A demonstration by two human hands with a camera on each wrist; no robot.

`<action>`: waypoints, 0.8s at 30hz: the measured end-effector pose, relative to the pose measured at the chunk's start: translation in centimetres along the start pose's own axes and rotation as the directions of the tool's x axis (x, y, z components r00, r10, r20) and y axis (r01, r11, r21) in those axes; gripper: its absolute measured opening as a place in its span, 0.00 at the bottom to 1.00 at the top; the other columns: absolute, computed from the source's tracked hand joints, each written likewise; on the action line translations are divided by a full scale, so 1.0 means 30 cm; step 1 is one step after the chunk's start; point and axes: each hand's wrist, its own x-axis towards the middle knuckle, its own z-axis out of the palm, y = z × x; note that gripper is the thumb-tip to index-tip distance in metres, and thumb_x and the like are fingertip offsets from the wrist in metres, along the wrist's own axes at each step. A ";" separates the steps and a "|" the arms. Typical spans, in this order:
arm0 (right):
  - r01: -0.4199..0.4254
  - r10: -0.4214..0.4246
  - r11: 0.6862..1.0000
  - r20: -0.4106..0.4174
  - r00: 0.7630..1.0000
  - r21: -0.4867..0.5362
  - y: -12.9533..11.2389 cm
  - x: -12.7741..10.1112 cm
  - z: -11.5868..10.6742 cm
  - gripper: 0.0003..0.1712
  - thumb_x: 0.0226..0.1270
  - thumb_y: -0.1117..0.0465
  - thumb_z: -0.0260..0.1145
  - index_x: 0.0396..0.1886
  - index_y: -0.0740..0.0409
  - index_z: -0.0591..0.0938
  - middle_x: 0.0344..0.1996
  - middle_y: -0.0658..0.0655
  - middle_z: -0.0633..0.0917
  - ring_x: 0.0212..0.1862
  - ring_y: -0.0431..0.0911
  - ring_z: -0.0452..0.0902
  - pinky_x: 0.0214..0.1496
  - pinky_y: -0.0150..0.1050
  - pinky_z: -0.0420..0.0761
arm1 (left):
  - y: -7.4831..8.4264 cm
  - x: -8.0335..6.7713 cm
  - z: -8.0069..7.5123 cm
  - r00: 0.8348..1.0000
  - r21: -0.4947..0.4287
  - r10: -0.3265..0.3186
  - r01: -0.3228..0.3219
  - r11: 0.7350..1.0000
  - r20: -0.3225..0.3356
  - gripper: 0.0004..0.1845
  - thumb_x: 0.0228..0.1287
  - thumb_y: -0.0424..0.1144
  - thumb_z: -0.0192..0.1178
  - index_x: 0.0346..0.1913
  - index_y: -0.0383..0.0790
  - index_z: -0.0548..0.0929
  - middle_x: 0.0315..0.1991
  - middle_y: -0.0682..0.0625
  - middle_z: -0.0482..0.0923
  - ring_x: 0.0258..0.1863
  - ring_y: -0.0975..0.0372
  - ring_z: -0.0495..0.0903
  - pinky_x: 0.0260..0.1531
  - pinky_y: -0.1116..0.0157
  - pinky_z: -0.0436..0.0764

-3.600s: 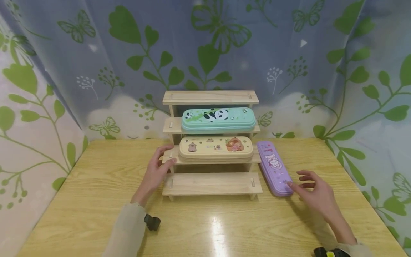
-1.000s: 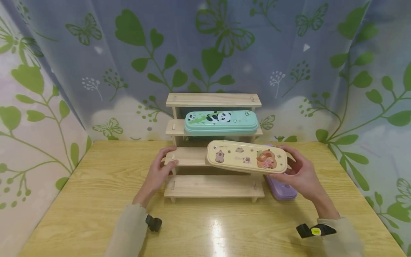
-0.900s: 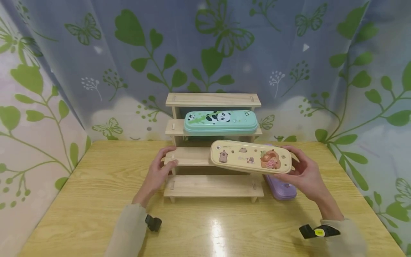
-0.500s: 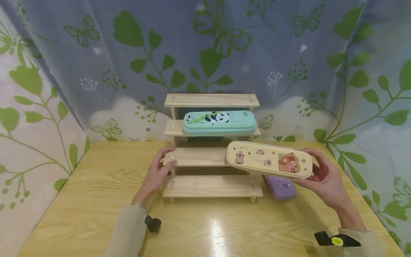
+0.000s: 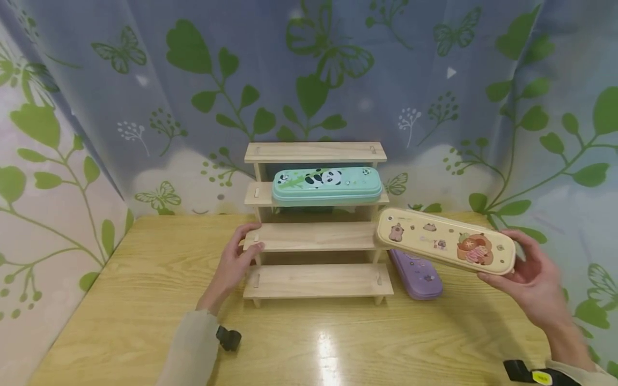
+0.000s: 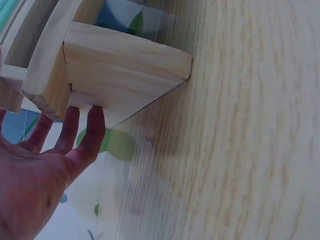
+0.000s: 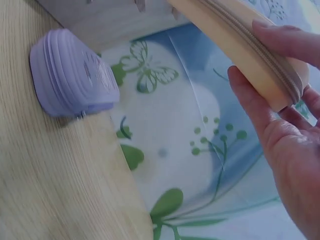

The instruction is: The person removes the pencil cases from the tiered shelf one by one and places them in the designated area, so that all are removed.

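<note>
1. The right hand (image 5: 531, 279) holds the cream pencil case (image 5: 444, 240) by its right end, grip clamped on it, lifted in the air to the right of the wooden stepped rack (image 5: 316, 279).
2. The left hand (image 5: 236, 260) rests with straight fingers, grip apart, against the rack's left end at the second step.
3. A purple pencil case (image 5: 417, 273) lies on the worktop (image 5: 145, 300) just right of the rack, under the cream one.
4. A teal panda pencil case (image 5: 327, 185) sits on the rack's third step.

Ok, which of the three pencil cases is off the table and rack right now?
The cream pencil case, held in the right hand. The teal one sits on the rack; the purple one lies on the table.
</note>
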 end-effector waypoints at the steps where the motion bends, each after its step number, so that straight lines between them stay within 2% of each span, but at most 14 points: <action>1: 0.007 -0.007 1.000 -0.013 1.000 -0.007 -0.003 -0.004 -0.008 0.52 0.34 1.00 0.51 0.66 0.79 0.53 0.63 0.60 0.67 0.56 0.45 0.75 0.45 0.35 0.81 | 0.000 0.000 0.000 1.000 0.003 0.000 0.000 1.000 -0.001 0.23 0.69 0.41 0.54 0.66 0.48 0.66 0.65 0.44 0.63 0.47 0.50 0.75 0.40 0.57 0.80; 6: 0.001 -0.010 0.996 -0.107 0.994 -0.085 -0.013 -0.021 -0.037 0.51 0.36 0.99 0.53 0.66 0.78 0.54 0.61 0.59 0.67 0.56 0.42 0.76 0.46 0.33 0.81 | 0.000 0.000 0.001 1.000 0.008 0.000 0.000 1.000 -0.004 0.23 0.69 0.41 0.54 0.66 0.46 0.66 0.64 0.43 0.64 0.46 0.50 0.75 0.39 0.57 0.80; 10: -0.041 0.018 0.994 -0.227 0.974 -0.097 -0.001 -0.032 -0.045 0.49 0.37 0.98 0.55 0.65 0.73 0.59 0.58 0.58 0.69 0.53 0.41 0.79 0.44 0.33 0.80 | 0.000 0.000 0.002 1.000 0.003 -0.005 0.005 1.000 -0.001 0.24 0.69 0.41 0.54 0.66 0.46 0.66 0.64 0.43 0.64 0.46 0.50 0.76 0.40 0.57 0.80; 13: -0.067 0.030 0.993 -0.335 0.942 -0.101 0.023 -0.038 -0.046 0.48 0.37 0.97 0.58 0.63 0.69 0.64 0.56 0.57 0.70 0.52 0.40 0.79 0.41 0.33 0.81 | -0.001 -0.001 0.001 1.000 0.004 -0.010 0.010 1.000 0.002 0.24 0.70 0.41 0.53 0.67 0.47 0.66 0.64 0.43 0.63 0.47 0.50 0.75 0.40 0.57 0.80; 16: -0.099 0.037 0.988 -0.433 0.901 -0.122 0.055 -0.042 -0.048 0.47 0.35 0.95 0.61 0.60 0.65 0.66 0.56 0.56 0.70 0.52 0.40 0.78 0.39 0.31 0.81 | -0.002 -0.001 0.000 1.000 0.006 -0.013 0.013 1.000 0.004 0.24 0.70 0.41 0.53 0.67 0.47 0.65 0.65 0.44 0.63 0.47 0.50 0.75 0.40 0.57 0.79; 19: -0.174 0.075 0.972 -0.498 0.864 -0.157 0.089 -0.047 -0.054 0.48 0.36 0.92 0.64 0.59 0.60 0.66 0.55 0.52 0.69 0.51 0.38 0.77 0.37 0.27 0.81 | -0.001 -0.002 -0.001 1.000 0.006 -0.015 0.015 1.000 0.006 0.24 0.70 0.41 0.53 0.67 0.47 0.65 0.65 0.43 0.63 0.47 0.50 0.75 0.40 0.57 0.80; 21: -0.259 0.109 0.943 -0.540 0.835 -0.209 0.110 -0.049 -0.058 0.47 0.38 0.88 0.68 0.58 0.55 0.65 0.54 0.48 0.66 0.49 0.36 0.76 0.36 0.24 0.80 | -0.001 -0.002 -0.001 1.000 0.007 -0.013 0.013 1.000 0.006 0.24 0.70 0.41 0.53 0.67 0.46 0.65 0.64 0.43 0.63 0.47 0.50 0.75 0.40 0.57 0.80; 23: -0.370 0.128 0.870 -0.575 0.808 -0.326 0.129 -0.050 -0.063 0.45 0.41 0.81 0.73 0.58 0.50 0.65 0.51 0.44 0.64 0.46 0.33 0.74 0.34 0.20 0.78 | -0.001 -0.002 -0.001 1.000 0.010 -0.008 0.008 1.000 0.005 0.24 0.70 0.41 0.53 0.67 0.46 0.65 0.64 0.43 0.63 0.47 0.50 0.76 0.40 0.56 0.79; 24: -0.426 0.138 0.819 -0.589 0.796 -0.384 0.138 -0.050 -0.065 0.45 0.42 0.78 0.74 0.58 0.48 0.64 0.50 0.42 0.63 0.45 0.32 0.73 0.34 0.19 0.78 | -0.001 -0.002 -0.001 1.000 0.012 -0.004 0.004 1.000 0.003 0.24 0.70 0.41 0.53 0.67 0.46 0.65 0.64 0.43 0.64 0.46 0.50 0.76 0.41 0.56 0.79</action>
